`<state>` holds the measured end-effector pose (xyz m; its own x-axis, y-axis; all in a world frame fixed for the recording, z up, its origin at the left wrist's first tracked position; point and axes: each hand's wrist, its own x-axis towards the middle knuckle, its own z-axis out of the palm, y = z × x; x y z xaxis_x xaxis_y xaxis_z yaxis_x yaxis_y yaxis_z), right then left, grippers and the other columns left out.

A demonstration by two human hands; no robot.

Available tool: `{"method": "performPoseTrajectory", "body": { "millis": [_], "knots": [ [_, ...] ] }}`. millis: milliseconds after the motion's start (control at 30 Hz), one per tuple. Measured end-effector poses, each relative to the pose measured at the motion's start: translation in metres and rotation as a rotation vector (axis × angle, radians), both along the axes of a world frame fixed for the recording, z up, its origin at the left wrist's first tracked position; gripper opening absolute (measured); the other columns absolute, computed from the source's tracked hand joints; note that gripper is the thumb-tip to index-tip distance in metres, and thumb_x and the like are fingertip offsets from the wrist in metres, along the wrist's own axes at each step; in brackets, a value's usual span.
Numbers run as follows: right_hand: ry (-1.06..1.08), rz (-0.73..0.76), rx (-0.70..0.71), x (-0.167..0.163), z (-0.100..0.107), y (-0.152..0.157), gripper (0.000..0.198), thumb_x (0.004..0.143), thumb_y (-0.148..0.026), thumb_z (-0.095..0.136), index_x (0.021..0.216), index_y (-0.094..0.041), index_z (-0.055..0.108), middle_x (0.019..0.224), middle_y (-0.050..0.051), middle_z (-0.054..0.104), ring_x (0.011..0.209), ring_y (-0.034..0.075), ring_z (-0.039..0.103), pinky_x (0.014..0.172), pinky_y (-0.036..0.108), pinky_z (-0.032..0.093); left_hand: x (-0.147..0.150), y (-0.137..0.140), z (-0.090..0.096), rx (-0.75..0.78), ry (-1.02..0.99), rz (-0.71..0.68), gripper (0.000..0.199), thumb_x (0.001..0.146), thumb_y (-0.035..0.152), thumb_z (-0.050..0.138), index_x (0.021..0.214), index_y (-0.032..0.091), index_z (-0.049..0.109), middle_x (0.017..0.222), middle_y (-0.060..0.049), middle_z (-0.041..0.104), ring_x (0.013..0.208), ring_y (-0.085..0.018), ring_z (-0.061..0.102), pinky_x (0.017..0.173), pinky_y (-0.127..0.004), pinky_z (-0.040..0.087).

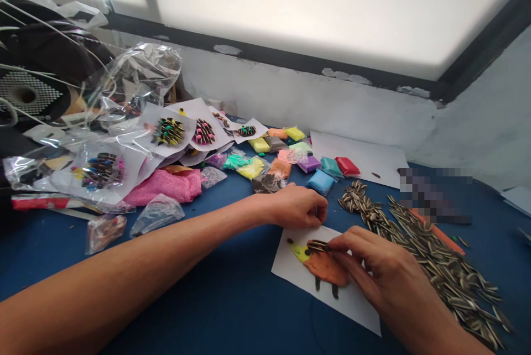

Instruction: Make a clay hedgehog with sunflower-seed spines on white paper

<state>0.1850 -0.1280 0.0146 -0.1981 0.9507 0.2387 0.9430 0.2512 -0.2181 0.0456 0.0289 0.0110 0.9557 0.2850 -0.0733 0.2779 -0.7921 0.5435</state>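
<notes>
Seed-laying on the clay animal (329,271) seemed barely begun: its yellow head, dark nose and eye and two dark legs were in place, while most of the orange body looked bare and slightly lumpy. It lay flat on a white paper sheet (286,266) on the blue table (199,311). The right hand (384,266) pinched a few striped sunflower seeds (317,245) at the body's edge near the head; the left hand (296,205) curled at the sheet's far edge, its grip impossible to tell.

Pixelation masks a dark object (440,200) — the right hand (385,272) covers some paper (301,275).
</notes>
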Motion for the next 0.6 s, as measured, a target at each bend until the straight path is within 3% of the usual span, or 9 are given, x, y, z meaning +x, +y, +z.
{"method": "performPoseTrajectory", "body": {
  "millis": [367, 600],
  "knots": [
    [-0.068, -0.047, 0.079, -0.006, -0.016, -0.004, 0.031, 0.098, -0.028, 0.039, 0.081, -0.024, 0.065, 0.070, 0.001, 0.057, 0.061, 0.015, 0.057, 0.054, 0.026, 0.042, 0.000, -0.001, 0.000, -0.001, -0.010, -0.002, 0.008, 0.083, 0.016, 0.058, 0.088, 0.018, 0.064, 0.083, 0.002, 0.067, 0.074, -0.010, 0.055, 0.070, -0.024, 0.036],
    [-0.054, -0.072, 0.120, 0.003, 0.009, -0.002, 0.020, 0.093, -0.029, 0.048, 0.083, -0.025, 0.065, 0.076, 0.000, 0.067, 0.060, 0.013, 0.064, 0.053, 0.024, 0.046, 0.000, -0.001, 0.001, -0.011, -0.005, -0.005, 0.010, 0.083, 0.016, 0.058, 0.090, 0.018, 0.065, 0.084, 0.002, 0.068, 0.074, -0.010, 0.056, 0.069, -0.023, 0.037]
  ]
}}
